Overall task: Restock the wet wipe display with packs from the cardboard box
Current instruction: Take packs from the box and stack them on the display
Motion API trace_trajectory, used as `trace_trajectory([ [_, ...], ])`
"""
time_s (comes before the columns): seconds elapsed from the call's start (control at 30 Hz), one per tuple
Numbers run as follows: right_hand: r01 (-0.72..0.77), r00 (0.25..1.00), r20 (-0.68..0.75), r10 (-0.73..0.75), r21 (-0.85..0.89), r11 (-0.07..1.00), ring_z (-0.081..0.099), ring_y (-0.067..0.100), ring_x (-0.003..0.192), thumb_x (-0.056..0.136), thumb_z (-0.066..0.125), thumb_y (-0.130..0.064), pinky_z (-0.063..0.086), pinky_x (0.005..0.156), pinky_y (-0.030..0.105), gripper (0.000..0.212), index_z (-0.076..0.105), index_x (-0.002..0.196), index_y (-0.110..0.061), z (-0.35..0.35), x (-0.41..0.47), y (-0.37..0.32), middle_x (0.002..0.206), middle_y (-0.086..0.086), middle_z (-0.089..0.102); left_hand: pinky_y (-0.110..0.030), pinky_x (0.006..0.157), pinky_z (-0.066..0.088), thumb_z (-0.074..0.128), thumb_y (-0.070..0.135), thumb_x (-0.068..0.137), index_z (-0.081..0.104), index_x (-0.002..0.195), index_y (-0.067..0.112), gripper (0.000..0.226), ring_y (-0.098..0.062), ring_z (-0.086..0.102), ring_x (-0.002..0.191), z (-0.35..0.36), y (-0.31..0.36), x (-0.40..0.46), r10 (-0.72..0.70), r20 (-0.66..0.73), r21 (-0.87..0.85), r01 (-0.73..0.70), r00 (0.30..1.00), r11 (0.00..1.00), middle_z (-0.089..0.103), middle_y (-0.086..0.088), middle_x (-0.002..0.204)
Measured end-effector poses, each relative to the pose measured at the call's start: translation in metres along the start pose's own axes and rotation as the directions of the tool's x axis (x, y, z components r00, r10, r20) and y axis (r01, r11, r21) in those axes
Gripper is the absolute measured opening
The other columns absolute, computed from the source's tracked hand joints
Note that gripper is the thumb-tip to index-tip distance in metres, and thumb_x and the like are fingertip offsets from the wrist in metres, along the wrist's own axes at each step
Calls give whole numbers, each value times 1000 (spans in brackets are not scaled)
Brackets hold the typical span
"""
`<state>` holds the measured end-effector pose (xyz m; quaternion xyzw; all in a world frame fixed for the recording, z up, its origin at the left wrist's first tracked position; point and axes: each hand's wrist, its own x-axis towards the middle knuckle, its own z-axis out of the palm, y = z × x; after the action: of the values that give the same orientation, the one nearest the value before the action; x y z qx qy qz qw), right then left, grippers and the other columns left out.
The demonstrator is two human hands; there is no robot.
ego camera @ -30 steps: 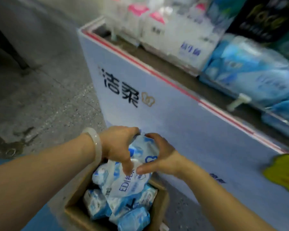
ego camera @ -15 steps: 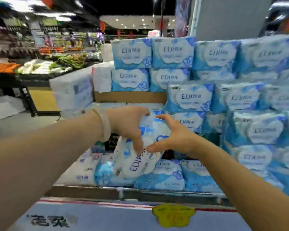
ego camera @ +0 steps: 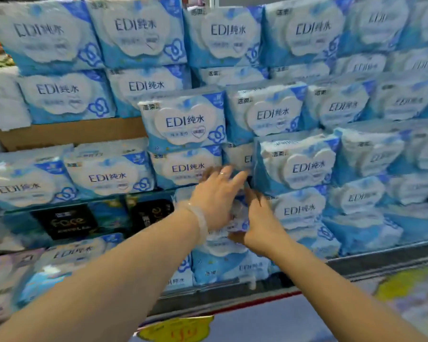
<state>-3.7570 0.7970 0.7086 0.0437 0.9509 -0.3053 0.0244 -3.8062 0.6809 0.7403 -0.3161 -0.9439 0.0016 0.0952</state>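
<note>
From the head camera I see my left hand point(ego camera: 216, 196), fingers spread, pressing flat on a wet wipe pack point(ego camera: 236, 218) against the display point(ego camera: 307, 166). My right hand point(ego camera: 260, 218) grips the pack's lower right edge; the pack sits between both hands, mostly hidden.

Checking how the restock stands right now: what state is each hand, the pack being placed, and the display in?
Left hand: fingers straight, pressing on the pack.
Right hand: against the pack's right side; grip unclear.
Wet wipe pack: mostly hidden between the hands, at a gap in the stack.
Wet wipe display: stacked high with packs.
</note>
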Motion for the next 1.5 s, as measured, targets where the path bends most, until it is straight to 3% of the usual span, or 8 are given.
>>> trace_trajectory([
  [0.07, -4, 1000, 29, 4, -20, 1000, 33, 35, 134, 78, 75, -29, 37, 103, 39, 86, 20, 142, -10, 6, 2, 1, 146, 17, 24, -41, 115, 20, 73, 46, 72, 15, 149, 21, 100, -30, 24, 141, 19, -12, -25, -285, -71, -248, 259, 956, 934, 21, -9, 154],
  [0.17, -16, 1000, 27, 16, -17, 1000, 26, 36, 139, 79, 74, -29, 31, 109, 39, 106, -2, 151, -15, 10, 9, -3, 152, 18, 16, -40, 117, 20, 82, 52, 56, 13, 149, 17, 121, -28, 18, 143, 35, -27, -64, -682, -25, -546, 562, 731, 622, 19, -10, 154],
  [0.3, -27, 999, 34, 29, -70, 997, 29, 39, 136, 80, 73, -33, 34, 107, 37, 108, -8, 152, -27, 12, 19, -11, 150, 22, 14, -25, 91, 44, 82, 29, 69, 36, 139, 10, 85, -18, 52, 117, 55, -26, -71, -662, 251, -756, 570, 707, 322, 52, -9, 136],
  [0.6, -125, 992, 4, 130, -236, 964, 36, 41, 128, 80, 72, -37, 41, 100, 40, 85, 23, 147, -17, 15, 20, -20, 142, 25, 23, -41, 100, 47, 79, 25, 74, 51, 129, 13, 62, -28, 58, 117, 53, -28, -56, -567, 291, -728, 563, 770, 391, 60, -9, 129],
  [0.8, -26, 991, -124, -49, -544, 839, -1, 39, 145, 82, 69, -37, 22, 115, 51, 83, 24, 148, -18, 21, 8, -25, 157, 16, -9, -41, 109, 37, 79, 35, 72, 0, 151, 29, 112, -35, 28, 141, 52, -17, -65, -614, 16, -597, 501, 789, 627, -2, -16, 158],
  [1.0, 197, 977, 10, -213, -434, 879, 7, 31, 146, 85, 66, -32, 17, 118, 50, 79, 21, 150, -27, 11, 20, -8, 154, 7, 21, -30, 109, 34, 70, 21, 83, 28, 146, 31, 77, -26, 34, 141, 41, -22, -60, -503, 146, -509, 501, 852, 700, -8, -11, 160],
  [1.23, 152, 984, 32, -178, -681, 717, 0, 40, 146, 81, 68, -43, 13, 116, 55, 77, 31, 143, -17, 12, 1, -54, 158, 18, 4, -50, 115, 20, 74, 41, 75, 0, 151, 29, 106, -36, 7, 146, 26, -35, -92, -477, 86, -300, 479, 875, 825, -11, -15, 159],
  [1.5, 703, 705, 378, -600, -480, 524, 5, 35, 147, 84, 65, -38, 15, 119, 47, 70, 36, 142, -11, 145, -67, -175, 158, 19, 11, -44, 118, 4, 61, 41, 85, 20, 149, 11, 82, -29, 1, 149, 34, -116, -284, -662, -33, -23, 661, 749, 750, 13, -7, 160],
])
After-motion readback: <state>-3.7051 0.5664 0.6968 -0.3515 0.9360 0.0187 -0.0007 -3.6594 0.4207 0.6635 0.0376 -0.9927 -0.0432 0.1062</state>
